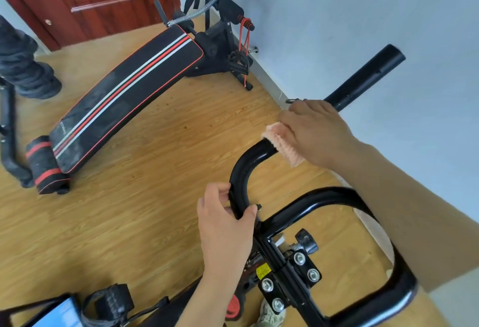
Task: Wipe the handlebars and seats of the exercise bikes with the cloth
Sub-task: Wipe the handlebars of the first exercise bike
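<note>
Fingers of right hand [316, 132] curl over cloth [282, 145] on handlebar [363, 77], left hand [225, 219] pinches its bend; yellow label [263, 272] illegible.

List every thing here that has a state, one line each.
right hand, grips the cloth on the handlebar.
left hand, grips the handlebar's lower bend.
cloth, wrapped round the bar under the right hand.
handlebar, held in two places.
sit-up bench, lying on the floor, dusty.
door, shut.
</note>
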